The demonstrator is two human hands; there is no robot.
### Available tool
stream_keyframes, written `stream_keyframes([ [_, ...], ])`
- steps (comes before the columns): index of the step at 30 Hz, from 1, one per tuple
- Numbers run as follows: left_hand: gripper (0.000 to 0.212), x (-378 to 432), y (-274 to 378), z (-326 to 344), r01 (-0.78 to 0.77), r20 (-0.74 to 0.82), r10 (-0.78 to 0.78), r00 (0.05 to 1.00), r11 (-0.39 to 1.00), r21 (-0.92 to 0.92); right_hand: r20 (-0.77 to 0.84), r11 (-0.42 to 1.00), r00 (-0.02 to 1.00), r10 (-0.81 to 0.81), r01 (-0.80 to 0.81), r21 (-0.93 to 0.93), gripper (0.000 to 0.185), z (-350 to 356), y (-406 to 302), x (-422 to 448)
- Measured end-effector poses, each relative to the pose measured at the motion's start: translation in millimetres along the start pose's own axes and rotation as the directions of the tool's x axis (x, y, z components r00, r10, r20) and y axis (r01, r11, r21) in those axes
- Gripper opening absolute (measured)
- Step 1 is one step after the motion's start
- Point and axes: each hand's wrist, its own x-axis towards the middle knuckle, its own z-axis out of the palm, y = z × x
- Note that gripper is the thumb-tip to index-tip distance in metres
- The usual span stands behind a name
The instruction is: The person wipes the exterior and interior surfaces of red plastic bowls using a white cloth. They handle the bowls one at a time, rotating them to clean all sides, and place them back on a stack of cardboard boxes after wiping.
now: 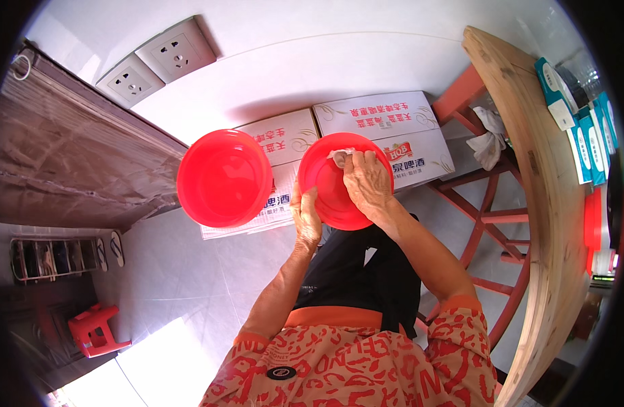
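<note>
My left hand (306,213) grips the near left rim of a red plastic basin (332,191), thumb over the edge and fingers outside. Inside that basin, my right hand (367,180) presses a crumpled whitish cloth or tissue (341,156) against the far inner wall. Just to the left, a second red plastic basin (225,178) rests upright on a white beer carton (286,137), with nothing visible in it but light reflections. Another beer carton (383,114) lies beneath and behind the held basin; whether that basin touches it I cannot tell.
A wooden table (541,203) on red legs runs along the right, bearing tissue packs (589,147). White plastic bags (487,137) hang by its frame. Wall sockets (177,51) sit above a brown-covered piece of furniture (88,142). A red stool (98,330) and flip-flops (117,248) are lower left.
</note>
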Motion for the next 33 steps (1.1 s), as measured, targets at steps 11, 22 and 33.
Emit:
stream_keyframes([
  [11,0.037,-1,8,-1,-0.008,0.055,0.005,0.998,0.998,0.061,0.059,0.979,0.99,0.128,-0.135,0.153,0.028,-6,-4,0],
  [22,0.036,1,9,-3,0.053,0.094,-0.051,0.994,0.998,-0.018,0.021,0.814,0.992,-0.122,0.088,0.574,0.035,-4,-37,-15],
  [33,0.042,0,8,0,0.07,0.089,-0.064,0.994,0.995,-0.065,0.142,0.855,0.97,0.199,-0.242,0.458,0.031,0,-11,-7],
])
